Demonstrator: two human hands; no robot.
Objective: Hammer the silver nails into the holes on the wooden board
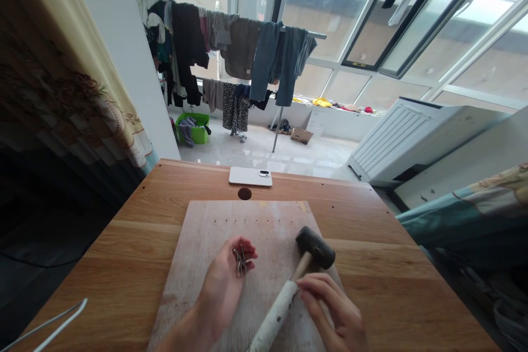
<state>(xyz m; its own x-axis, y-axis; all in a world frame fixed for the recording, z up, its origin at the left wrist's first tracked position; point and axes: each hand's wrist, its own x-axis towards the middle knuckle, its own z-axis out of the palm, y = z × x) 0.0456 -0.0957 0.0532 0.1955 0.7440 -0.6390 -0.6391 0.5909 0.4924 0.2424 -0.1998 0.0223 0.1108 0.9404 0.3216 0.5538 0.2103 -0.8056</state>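
Observation:
My left hand (226,276) is turned palm up and cupped, with several metal nails (240,262) lying in it over the board. A rubber mallet (315,247) with a black head and a worn, white-wrapped handle rests slantwise on the wooden board (185,264). Beside the handle is my right hand (332,308), its thumb and forefinger brought close together. Whether those fingertips touch the handle or pinch something small cannot be made out. Along the far part of the board runs a row of small dark spots.
The board lies on a wooden table (371,286). Near the far edge are a pale phone (249,176) and a round dark hole. A white wire-like thing (61,324) shows at lower left. Beyond stand a laundry rack, a green basket (200,131) and a white cabinet (408,137).

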